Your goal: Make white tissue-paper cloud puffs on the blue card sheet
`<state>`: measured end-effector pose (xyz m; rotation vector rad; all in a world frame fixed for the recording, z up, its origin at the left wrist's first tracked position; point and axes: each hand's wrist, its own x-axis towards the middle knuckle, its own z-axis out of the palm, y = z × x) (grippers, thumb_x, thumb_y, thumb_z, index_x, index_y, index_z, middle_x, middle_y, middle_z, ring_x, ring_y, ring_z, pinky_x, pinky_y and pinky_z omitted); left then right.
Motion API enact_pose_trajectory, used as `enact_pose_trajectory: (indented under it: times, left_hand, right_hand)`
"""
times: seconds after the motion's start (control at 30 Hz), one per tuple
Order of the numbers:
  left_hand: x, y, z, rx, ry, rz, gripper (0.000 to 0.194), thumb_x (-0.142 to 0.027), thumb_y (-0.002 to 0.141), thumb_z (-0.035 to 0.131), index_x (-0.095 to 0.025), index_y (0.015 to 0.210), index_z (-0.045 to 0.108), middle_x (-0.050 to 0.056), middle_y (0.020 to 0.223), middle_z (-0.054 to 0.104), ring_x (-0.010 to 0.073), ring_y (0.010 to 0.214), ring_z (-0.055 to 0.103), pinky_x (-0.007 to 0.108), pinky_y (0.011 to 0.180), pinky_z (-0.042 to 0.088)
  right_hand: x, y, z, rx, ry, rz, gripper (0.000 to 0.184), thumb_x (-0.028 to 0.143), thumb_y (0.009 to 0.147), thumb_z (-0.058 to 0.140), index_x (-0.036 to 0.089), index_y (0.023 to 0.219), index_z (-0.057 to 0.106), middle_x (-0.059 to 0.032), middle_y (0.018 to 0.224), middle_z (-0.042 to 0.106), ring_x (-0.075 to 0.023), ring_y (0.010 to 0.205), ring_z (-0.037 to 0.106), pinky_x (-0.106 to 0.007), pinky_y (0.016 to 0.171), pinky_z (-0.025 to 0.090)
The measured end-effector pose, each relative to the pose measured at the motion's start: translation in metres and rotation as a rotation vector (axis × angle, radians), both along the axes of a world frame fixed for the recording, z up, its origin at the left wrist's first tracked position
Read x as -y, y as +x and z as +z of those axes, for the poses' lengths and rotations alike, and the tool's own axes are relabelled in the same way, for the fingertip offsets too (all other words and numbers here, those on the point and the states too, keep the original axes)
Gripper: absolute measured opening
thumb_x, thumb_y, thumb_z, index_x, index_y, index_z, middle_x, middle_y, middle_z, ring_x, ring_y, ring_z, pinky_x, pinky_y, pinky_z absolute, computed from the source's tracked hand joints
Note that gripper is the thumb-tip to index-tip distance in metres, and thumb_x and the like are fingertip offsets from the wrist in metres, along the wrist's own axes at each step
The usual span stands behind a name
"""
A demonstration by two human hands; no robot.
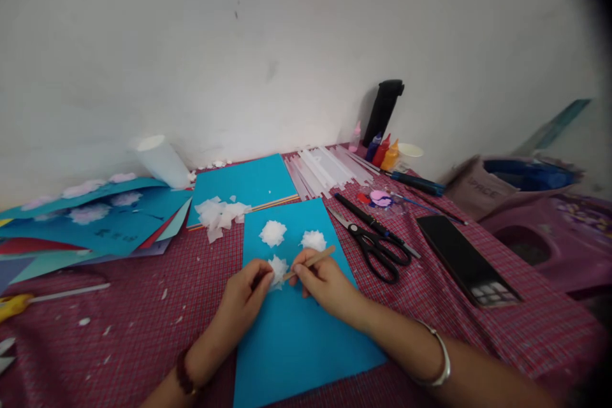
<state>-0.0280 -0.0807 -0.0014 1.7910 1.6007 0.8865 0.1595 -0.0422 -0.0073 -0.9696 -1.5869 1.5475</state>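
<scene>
On blue paper (296,338) sit 3 frilly tufts (273,234).

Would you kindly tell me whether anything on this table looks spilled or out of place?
Small white scraps lie scattered on the checked tablecloth, left of the nearest blue sheet; they look odd, like stray litter.
</scene>
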Motion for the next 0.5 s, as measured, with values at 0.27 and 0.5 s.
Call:
enact_pose_trajectory:
  times: [0.27,0.5]
  left_hand:
    - [0.004,-0.006,-0.013,-0.036,0.028,-0.037,0.015,-0.015,0.079,0.051,-0.02,0.092,0.057,0.001,0.075,0.06,0.016,0.065,0.059,0.027,0.06,0.048]
    - [0.007,-0.005,-0.008,-0.097,0.029,-0.063,0.02,-0.014,0.078,0.051,-0.021,0.097,0.054,0.0,0.079,0.055,0.0148,0.069,0.056,0.028,0.064,0.048]
  right_hand:
    - [0.003,0.0,-0.007,0.055,0.087,0.015,0.015,0.026,0.091,0.047,0.02,0.083,0.058,-0.0001,0.076,0.063,-0.0085,0.046,0.052,-0.02,0.044,0.039]
    - [0.009,0.003,-0.003,0.146,0.274,0.027,0.021,0.022,0.093,0.042,0.018,0.082,0.059,-0.0026,0.08,0.063,-0.0093,0.052,0.056,-0.021,0.049,0.045]
